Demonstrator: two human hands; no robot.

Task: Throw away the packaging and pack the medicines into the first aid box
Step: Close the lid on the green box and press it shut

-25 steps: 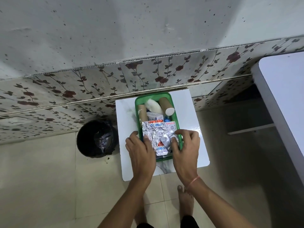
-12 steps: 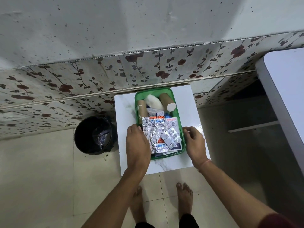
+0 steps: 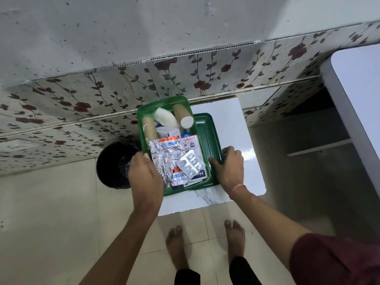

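The green first aid box (image 3: 141,128) is held up over the left part of the white table (image 3: 234,128), and my left hand (image 3: 145,175) grips its left rim. Inside lie crumpled foil tablet strips (image 3: 164,157), a silver blister pack (image 3: 190,164), two brown bandage rolls (image 3: 182,116), a white pad (image 3: 164,119) and small cartons (image 3: 168,132). A matching green lid (image 3: 207,132) lies flat on the table, partly under the box. My right hand (image 3: 228,166) grips the lid's near right corner.
A black bin (image 3: 111,163) with a dark liner stands on the tiled floor left of the table, partly behind the box and my left hand. A floral-tiled wall runs behind. Another white tabletop (image 3: 357,83) juts in at the right. My bare feet (image 3: 205,241) stand below the table's near edge.
The box has come up and moved left with my left hand, uncovering the green lid beneath it. My right hand left the box's contents and went to the lid's right edge.
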